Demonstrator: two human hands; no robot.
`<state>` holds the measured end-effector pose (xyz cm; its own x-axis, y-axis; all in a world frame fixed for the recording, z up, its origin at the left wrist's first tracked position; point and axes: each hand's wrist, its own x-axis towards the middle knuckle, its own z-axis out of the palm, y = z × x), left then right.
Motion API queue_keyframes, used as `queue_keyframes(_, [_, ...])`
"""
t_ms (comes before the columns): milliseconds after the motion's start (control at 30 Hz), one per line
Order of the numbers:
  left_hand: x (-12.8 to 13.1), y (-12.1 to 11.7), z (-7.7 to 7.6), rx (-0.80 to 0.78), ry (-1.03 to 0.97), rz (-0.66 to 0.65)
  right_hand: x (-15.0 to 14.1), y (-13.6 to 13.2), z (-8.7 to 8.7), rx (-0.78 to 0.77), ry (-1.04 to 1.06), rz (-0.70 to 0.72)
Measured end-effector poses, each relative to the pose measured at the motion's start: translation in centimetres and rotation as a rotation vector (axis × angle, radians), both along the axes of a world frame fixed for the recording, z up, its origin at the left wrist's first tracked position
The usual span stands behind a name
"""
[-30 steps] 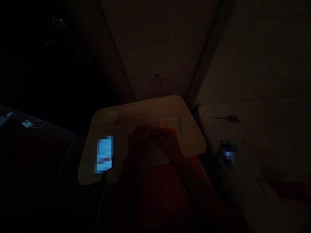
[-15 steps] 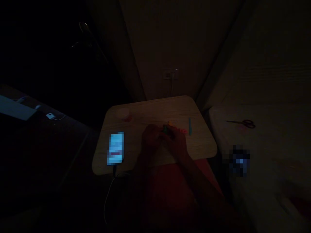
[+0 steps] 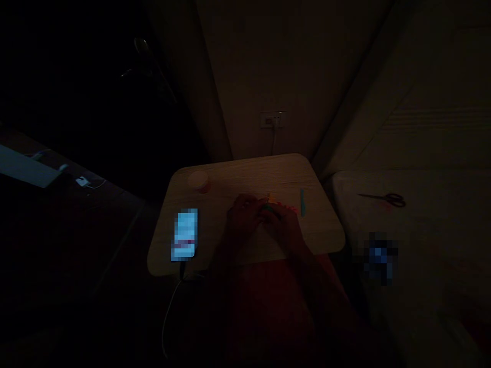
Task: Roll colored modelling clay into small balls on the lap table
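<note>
- L hand [image 3: 242, 221], centre of frame: fingers curled in, tips near the green pc [image 3: 267, 208]; too dark to tell how far open, or if they grip it.
- R hand [image 3: 284, 221], just right of centre: fingers bent, nearly closed, seem to have the green pc at their tips; exact contact pts hidden.
- Green pc is btwn the hands, mid-frame, over the wooden table [image 3: 245, 174]. Looks small, prob. soft (judgement); light, even pinch best, as hard squeezing could dent it.
- Better to steady w/ one hand & work w/ the other, small moves only.
- Orange pc [image 3: 272, 199] just beyond the fingers, pink pc [image 3: 290, 208] just right of them: mind knuckles & wrist, easy to smear or nudge.
- Teal strip [image 3: 303, 203], right part of tabletop, apart from R hand; round tub [image 3: 198, 181], its upper left.
- Light v. poor: lit screen [image 3: 184, 235], lower left of centre, is brightest. Angling the work twd it s/b a help for checking edges.
</note>
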<state>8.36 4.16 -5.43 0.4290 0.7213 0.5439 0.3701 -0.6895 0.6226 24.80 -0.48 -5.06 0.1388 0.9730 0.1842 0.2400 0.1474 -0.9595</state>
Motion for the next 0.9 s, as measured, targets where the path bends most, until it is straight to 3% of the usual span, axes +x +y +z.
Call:
queue_keyframes(300, [-0.4,0.4,-0.1,-0.089,-0.034,-0.161,-0.7,0.0,-0.5,-0.049,0.319,0.027])
queue_keyframes(400, [-0.6,0.3,0.3,-0.128,-0.065,-0.190,-1.2,0.2,-1.0,-0.124,0.539,0.104])
queue_keyframes(500, [-0.9,0.5,0.5,-0.139,-0.086,-0.207,-1.5,0.2,-1.3,-0.175,0.627,0.185])
queue_keyframes(733, [-1.1,0.8,1.0,-0.149,-0.056,-0.183,-1.8,0.1,-2.4,-0.269,0.675,0.196])
queue_keyframes(900, [-0.7,0.3,0.8,-0.113,-0.027,-0.059,-2.2,0.4,-3.1,-0.300,0.826,0.183])
